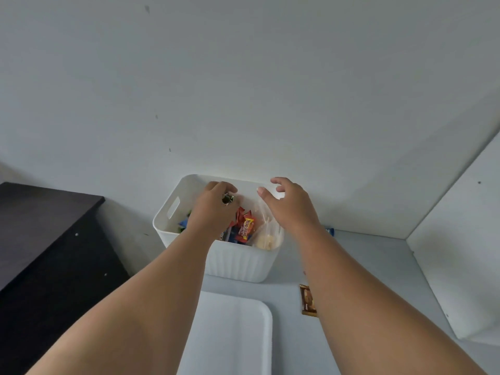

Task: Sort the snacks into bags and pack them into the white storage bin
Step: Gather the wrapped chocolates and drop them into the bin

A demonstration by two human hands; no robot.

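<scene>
The white storage bin (pixel 238 262) stands against the wall on the grey table. Inside it lie clear bags of snacks: red and orange packets (pixel 243 226) in the middle, pale round snacks (pixel 266 240) at the right, blue and green wrappers (pixel 182 224) at the left. My left hand (pixel 213 209) reaches down into the bin, fingers curled around a small dark green wrapped thing. My right hand (pixel 290 207) hovers over the bin's right side with fingers spread, holding nothing that I can see.
A white tray (pixel 235 334) lies in front of the bin. A brown snack bar (pixel 308 300) lies on the table beside my right forearm, and a blue packet (pixel 330 230) peeks out behind it. A dark cabinet (pixel 46 239) stands left; a white panel (pixel 457 253) right.
</scene>
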